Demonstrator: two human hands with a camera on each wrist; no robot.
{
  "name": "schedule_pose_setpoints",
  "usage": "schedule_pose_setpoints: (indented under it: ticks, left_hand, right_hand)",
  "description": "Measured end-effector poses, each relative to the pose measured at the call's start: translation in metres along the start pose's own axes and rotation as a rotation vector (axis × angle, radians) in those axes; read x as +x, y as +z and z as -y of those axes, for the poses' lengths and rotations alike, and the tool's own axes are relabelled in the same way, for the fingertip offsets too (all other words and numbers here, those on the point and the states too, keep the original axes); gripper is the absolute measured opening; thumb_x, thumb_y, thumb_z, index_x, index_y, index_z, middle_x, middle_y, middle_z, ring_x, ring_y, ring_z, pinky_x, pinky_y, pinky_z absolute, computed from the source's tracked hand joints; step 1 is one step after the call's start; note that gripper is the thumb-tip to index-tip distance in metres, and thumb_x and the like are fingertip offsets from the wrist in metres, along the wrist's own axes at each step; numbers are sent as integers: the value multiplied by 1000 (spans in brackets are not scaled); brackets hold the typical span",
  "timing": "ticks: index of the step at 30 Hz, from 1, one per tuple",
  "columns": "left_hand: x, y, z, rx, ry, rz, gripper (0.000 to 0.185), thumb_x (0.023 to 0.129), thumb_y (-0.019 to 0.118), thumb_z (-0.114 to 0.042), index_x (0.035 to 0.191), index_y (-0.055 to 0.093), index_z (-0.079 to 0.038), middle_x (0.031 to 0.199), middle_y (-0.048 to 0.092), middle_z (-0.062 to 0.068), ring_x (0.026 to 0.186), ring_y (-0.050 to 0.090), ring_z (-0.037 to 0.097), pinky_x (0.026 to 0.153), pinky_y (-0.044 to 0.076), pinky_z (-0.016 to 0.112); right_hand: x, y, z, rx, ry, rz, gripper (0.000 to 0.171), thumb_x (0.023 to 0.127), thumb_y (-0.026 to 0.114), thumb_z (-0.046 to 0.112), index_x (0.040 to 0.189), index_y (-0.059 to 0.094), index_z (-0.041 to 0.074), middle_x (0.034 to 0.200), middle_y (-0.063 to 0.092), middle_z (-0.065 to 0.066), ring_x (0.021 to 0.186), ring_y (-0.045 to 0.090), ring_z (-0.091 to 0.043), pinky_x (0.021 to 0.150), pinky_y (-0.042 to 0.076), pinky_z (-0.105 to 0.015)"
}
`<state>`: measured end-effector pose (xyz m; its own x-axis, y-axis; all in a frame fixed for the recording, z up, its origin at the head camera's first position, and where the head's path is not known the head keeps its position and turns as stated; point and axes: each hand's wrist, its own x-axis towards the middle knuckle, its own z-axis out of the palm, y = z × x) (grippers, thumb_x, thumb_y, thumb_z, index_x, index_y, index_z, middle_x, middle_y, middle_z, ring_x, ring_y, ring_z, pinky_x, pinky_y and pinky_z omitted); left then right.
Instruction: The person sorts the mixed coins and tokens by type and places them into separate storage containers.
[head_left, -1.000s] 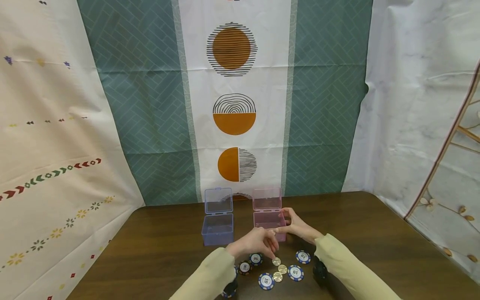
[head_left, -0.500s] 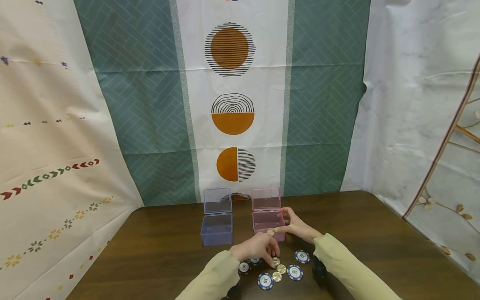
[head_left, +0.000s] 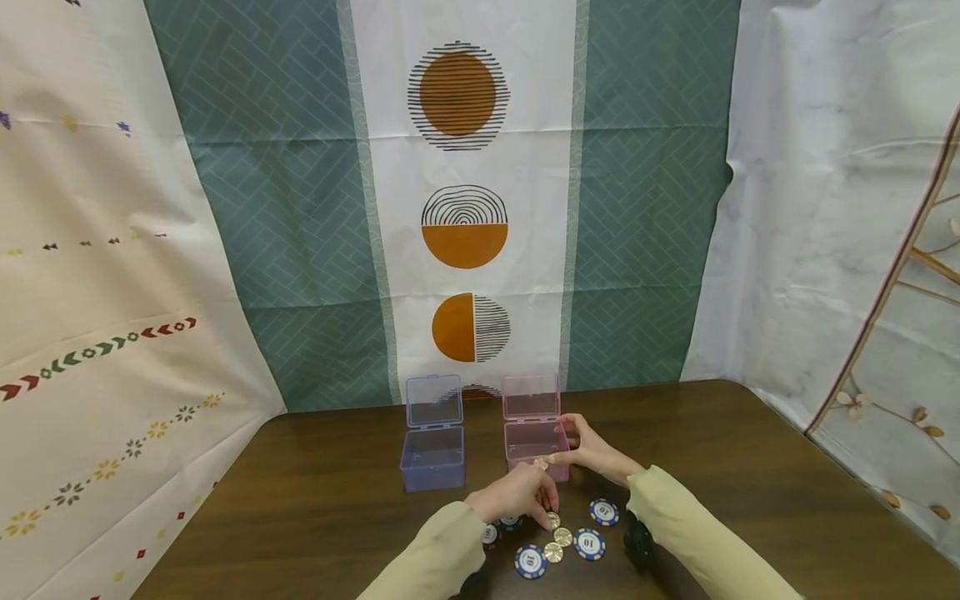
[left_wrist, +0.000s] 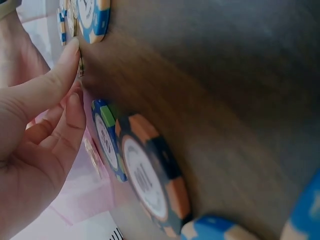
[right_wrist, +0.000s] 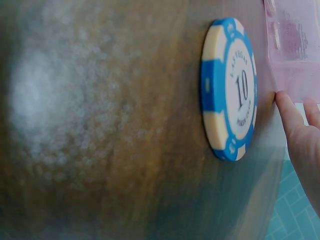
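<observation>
A purple box (head_left: pixel 433 459) is sitting open on the brown table (head_left: pixel 315 500), its lid standing upright behind it and its long side running away from the person. Just beside it to the right, a pink box (head_left: pixel 534 439) is standing the same way, lid up.

In front of the boxes, the left hand (head_left: pixel 516 497) is reaching down with curled fingers, and its fingertips (left_wrist: pixel 70 55) are pressing on a small gold coin (head_left: pixel 552 520) lying flat on the table; in the left wrist view the coin's edge (left_wrist: pixel 80 66) is showing under the fingertip, so the hand is pinching at it rather than lifting it. Two more gold coins (head_left: pixel 558 543) are lying flat just below it, and blue and dark chips (head_left: pixel 530 561) are lying face up around them.

Further right, the right hand (head_left: pixel 592 454) is resting against the pink box's near right corner, thumb and forefinger curling round the wall; its fingertips (right_wrist: pixel 287 112) are touching the box. A blue chip marked 10 (right_wrist: pixel 231 89) is lying flat near that hand.
</observation>
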<state>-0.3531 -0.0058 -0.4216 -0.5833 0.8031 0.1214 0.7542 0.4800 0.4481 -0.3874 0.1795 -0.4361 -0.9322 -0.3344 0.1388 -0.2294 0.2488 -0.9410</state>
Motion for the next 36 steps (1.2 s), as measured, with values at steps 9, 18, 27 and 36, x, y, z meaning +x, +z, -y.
schedule_pose_setpoints:
  ticks: [9, 18, 27, 36]
  left_hand:
    - [-2, 2, -5, 21, -27, -9, 18, 63, 80, -8, 70, 64, -6, 61, 57, -7, 54, 48, -4, 52, 40, 10]
    - [-2, 2, -5, -45, -28, -56, 23, 62, 81, -5, 67, 59, -9, 59, 53, -10, 54, 48, -3, 52, 41, 12]
    - [-6, -4, 1, -227, -54, -113, 19, 64, 79, -1, 69, 62, -7, 62, 56, -9, 56, 53, 0, 53, 44, 16]
    - [-10, -16, 6, -371, -91, -212, 13, 68, 77, 0, 74, 67, -6, 66, 59, -7, 59, 56, 5, 56, 47, 21]
  right_hand:
    - [1, 1, -4, -19, 7, -7, 75, 75, 73, 16, 129, 25, -1, 126, 32, -20, 110, 36, -38, 88, 32, -53]
    - [1, 0, -3, -10, -15, -1, 73, 76, 72, 16, 129, 24, -1, 125, 32, -21, 108, 38, -38, 87, 33, -52]
    - [0, 0, -2, -20, -3, 4, 72, 76, 72, 15, 129, 25, 0, 126, 32, -20, 110, 35, -37, 87, 32, -53]
    - [-1, 0, -1, -29, -3, -6, 74, 76, 72, 18, 129, 25, 1, 127, 32, -20, 113, 34, -40, 88, 31, -56]
